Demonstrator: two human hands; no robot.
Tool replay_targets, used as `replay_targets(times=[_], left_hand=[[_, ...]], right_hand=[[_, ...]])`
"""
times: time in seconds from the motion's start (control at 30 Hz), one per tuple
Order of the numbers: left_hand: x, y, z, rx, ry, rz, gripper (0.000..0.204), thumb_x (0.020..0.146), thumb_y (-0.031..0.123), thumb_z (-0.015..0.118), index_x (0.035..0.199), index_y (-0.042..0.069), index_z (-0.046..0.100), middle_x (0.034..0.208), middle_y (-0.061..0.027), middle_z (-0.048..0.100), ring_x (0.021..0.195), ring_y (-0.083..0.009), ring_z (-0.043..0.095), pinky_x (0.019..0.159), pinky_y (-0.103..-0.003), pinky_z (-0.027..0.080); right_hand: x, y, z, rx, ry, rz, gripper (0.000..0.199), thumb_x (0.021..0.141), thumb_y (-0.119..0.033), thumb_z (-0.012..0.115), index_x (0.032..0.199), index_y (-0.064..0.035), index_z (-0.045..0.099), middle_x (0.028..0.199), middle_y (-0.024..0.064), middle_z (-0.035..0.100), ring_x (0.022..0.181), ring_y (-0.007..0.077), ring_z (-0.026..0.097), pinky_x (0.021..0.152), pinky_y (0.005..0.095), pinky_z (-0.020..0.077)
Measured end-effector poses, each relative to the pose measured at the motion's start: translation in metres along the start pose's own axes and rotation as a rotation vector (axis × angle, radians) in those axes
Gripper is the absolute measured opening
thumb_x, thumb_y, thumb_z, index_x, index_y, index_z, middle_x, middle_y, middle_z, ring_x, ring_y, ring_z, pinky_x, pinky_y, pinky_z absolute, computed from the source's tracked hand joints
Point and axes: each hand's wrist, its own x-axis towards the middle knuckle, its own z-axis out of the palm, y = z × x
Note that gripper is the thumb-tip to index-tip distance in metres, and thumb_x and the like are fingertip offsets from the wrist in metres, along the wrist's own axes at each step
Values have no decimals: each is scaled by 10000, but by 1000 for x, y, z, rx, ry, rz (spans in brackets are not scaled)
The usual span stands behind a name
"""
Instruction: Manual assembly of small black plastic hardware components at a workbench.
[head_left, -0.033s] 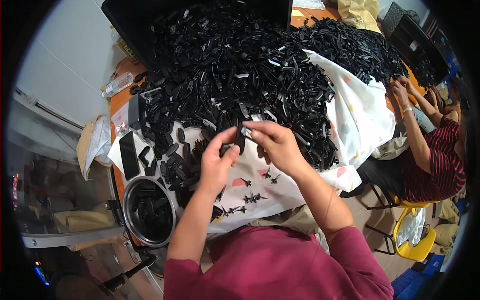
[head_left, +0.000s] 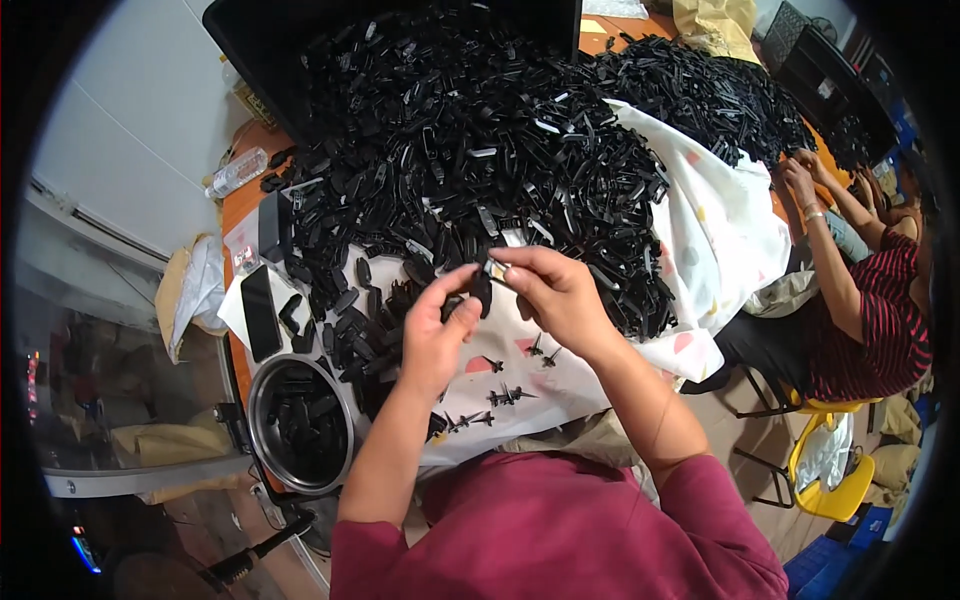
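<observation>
A great heap of small black plastic parts [head_left: 470, 150] fills the picture from ten o'clock round to two o'clock, spreading over an orange tabletop [head_left: 238, 205] and onto a white cloth with coloured spots [head_left: 720, 230] that drapes off the edge at three o'clock. A second person in a red-and-black striped top [head_left: 880, 320] sits at three o'clock on a yellow chair [head_left: 830, 470], their hands at the far end of the heap. At seven o'clock a round steel bowl [head_left: 300, 425] holds a handful of the black parts, and just above it, at nine o'clock, a dark phone [head_left: 260, 312] lies flat on white paper. A clear plastic bottle [head_left: 236, 173] lies on its side at ten o'clock, near the tabletop's edge. Near the centre the person's left hand [head_left: 432, 335] has its grip closed on a black clip piece [head_left: 480, 290], thumb and fingers pinched on its lower end. The right hand [head_left: 555, 290], just beside it toward three o'clock, pinches a small light-coloured metal piece [head_left: 496, 268] between thumb and forefinger, held against the top of the black clip. Both pieces are raised above the cloth, just below the foot of the heap.
</observation>
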Motion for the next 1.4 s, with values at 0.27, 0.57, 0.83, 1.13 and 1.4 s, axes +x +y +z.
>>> replay_targets(times=[0.27,0.57,0.83,1.13,1.4], left_hand=[[-30,25,14,497,-95,464,237,822,95,608,1044,17,579,986,-56,556,818,-122,555,654,-220,492],[-56,15,45,-257,-32,-10,364,855,165,584,1180,17,512,780,32,526,563,-23,391,502,-162,332],[-77,-4,4,-598,25,-237,232,861,146,573,1033,-10,565,778,0,547,573,-42,431,489,-185,325],[-130,5,-154,1605,842,-1,260,810,197,573,1028,57,592,1123,-113,527,1081,-296,429,918,-410,325],[-35,13,-69,1425,367,393,255,684,82,640,938,98,641,1077,-110,551,986,-298,492,861,-407,375]], right_hand=[[-50,-21,-11,280,-45,88,100,830,-104,611,861,-9,609,640,-12,535,492,27,425,414,177,311],[-76,-7,14,-459,332,-554,141,803,-52,627,912,36,607,930,40,538,569,66,502,483,185,412],[-89,12,27,-331,-31,-96,228,809,-51,621,1003,50,558,816,91,640,695,90,599,615,234,494],[19,54,-1,-1053,116,-220,208,730,-145,631,911,-44,617,820,126,592,762,311,578,652,384,466],[67,58,-11,-1439,350,-271,164,677,-52,525,811,-73,617,792,94,555,797,281,530,611,366,474]])
